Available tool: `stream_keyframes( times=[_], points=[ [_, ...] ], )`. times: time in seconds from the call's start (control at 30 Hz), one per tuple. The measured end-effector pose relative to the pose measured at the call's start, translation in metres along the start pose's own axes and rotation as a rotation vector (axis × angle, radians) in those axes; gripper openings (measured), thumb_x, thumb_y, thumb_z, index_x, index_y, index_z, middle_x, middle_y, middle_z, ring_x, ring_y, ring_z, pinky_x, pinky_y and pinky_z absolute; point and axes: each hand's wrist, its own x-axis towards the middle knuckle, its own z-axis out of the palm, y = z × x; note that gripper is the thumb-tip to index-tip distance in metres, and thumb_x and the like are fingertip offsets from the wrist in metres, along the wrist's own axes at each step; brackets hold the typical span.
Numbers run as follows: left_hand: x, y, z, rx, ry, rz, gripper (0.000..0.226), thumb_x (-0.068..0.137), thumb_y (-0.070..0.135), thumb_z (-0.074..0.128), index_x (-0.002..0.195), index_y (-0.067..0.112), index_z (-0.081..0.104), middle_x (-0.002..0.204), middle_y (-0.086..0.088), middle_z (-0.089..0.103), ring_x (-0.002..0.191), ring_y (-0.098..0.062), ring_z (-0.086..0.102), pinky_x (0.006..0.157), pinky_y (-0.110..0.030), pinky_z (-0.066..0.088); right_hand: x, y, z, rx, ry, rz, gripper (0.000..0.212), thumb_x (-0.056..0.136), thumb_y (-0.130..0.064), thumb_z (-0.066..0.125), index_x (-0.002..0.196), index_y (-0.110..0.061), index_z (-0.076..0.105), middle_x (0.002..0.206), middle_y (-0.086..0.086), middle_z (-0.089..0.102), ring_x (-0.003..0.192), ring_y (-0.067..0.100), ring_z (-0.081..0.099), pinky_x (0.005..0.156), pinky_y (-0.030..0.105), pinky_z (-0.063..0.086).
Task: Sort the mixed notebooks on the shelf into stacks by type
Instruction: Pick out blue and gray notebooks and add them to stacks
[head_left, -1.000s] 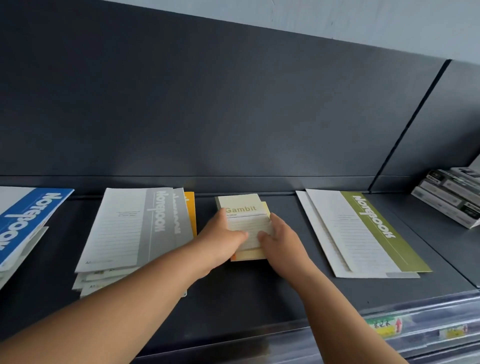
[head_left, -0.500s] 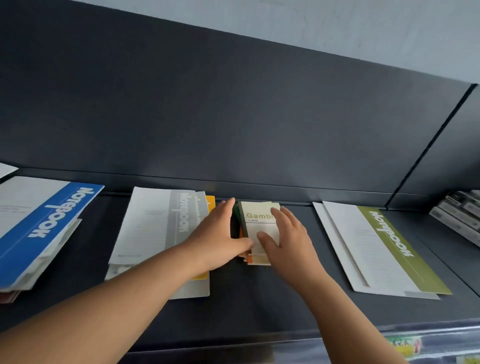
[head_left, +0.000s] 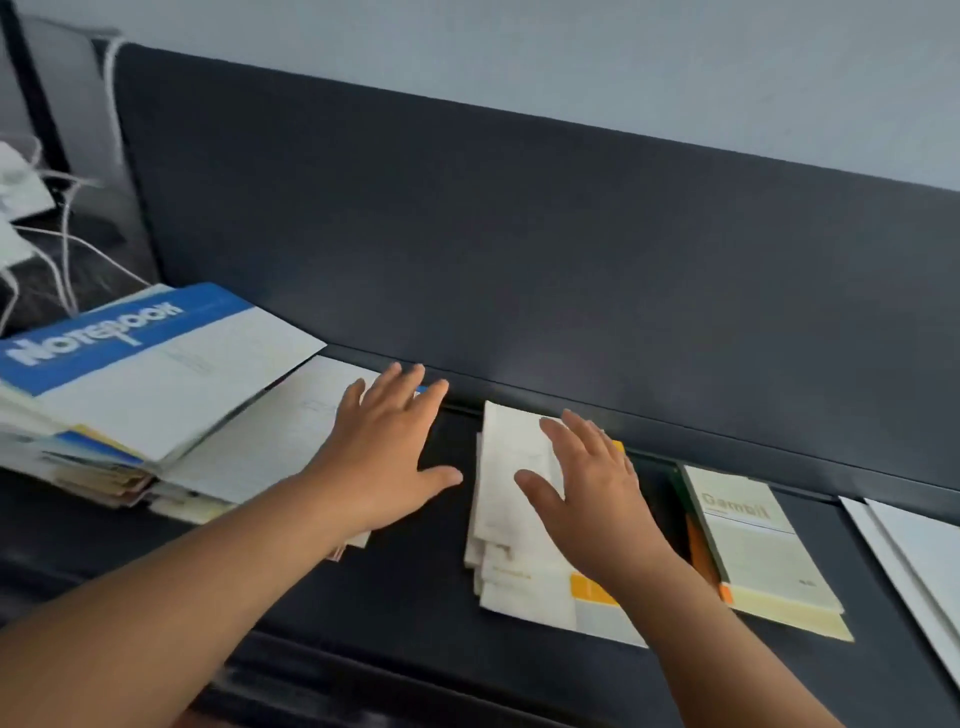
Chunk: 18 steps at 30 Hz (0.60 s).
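Observation:
A stack of small cream "Gambit" notebooks (head_left: 753, 540) lies on the dark shelf (head_left: 395, 582) at the right. Left of it sits a stack of white notebooks with an orange edge (head_left: 514, 519). My right hand (head_left: 587, 493) hovers over that stack, fingers spread and straight, holding nothing. My left hand (head_left: 387, 452) is spread flat over the right edge of a white notebook (head_left: 270, 441). Further left a thick mixed pile topped by a blue "Notebook" cover (head_left: 135, 358) stands tall.
The shelf's dark back panel (head_left: 519, 249) rises right behind the stacks. White notebooks (head_left: 914, 561) show at the right edge. White cables and a grey surface (head_left: 41, 228) lie beyond the shelf's left end.
Both hands have let go of the Gambit stack and moved left, fingers now spread. The view has swung left, bringing the tall blue-topped pile into sight.

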Motion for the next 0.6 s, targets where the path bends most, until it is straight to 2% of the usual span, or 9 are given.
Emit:
stream_keyframes(
  times=[0.23, 0.47, 0.6],
  points=[
    [-0.020, -0.099, -0.029, 0.087, -0.026, -0.153, 0.085, 0.090, 0.063, 0.043, 0.154, 0.025, 0.002, 0.163, -0.002, -0.007, 0.149, -0.023, -0.010, 0.120, -0.046, 0.000, 0.037, -0.096, 0.033, 0.067, -0.062, -0.115, 0.064, 0.098, -0.049, 0.044, 0.154, -0.027, 0.022, 0.163, -0.004, 0.015, 0.151, 0.017, 0.010, 0.122, 0.034, 0.009],
    [-0.024, -0.178, -0.042, 0.212, -0.059, -0.268, 0.083, 0.090, 0.067, 0.035, 0.154, 0.025, 0.002, 0.162, -0.005, -0.007, 0.148, -0.027, -0.012, 0.119, -0.051, -0.002, 0.060, -0.166, 0.060, 0.080, -0.162, -0.126, 0.065, 0.100, -0.050, 0.041, 0.155, -0.027, 0.017, 0.164, -0.004, 0.010, 0.152, 0.017, 0.005, 0.124, 0.038, 0.006],
    [-0.026, -0.208, -0.049, 0.307, -0.129, -0.356, 0.086, 0.088, 0.074, 0.023, 0.154, 0.023, 0.002, 0.162, -0.011, -0.005, 0.147, -0.033, -0.011, 0.117, -0.054, -0.005, 0.068, -0.196, 0.072, 0.122, -0.194, -0.125, 0.064, 0.100, -0.049, 0.042, 0.155, -0.027, 0.018, 0.164, -0.005, 0.011, 0.151, 0.016, 0.008, 0.124, 0.038, 0.009]
  ],
)
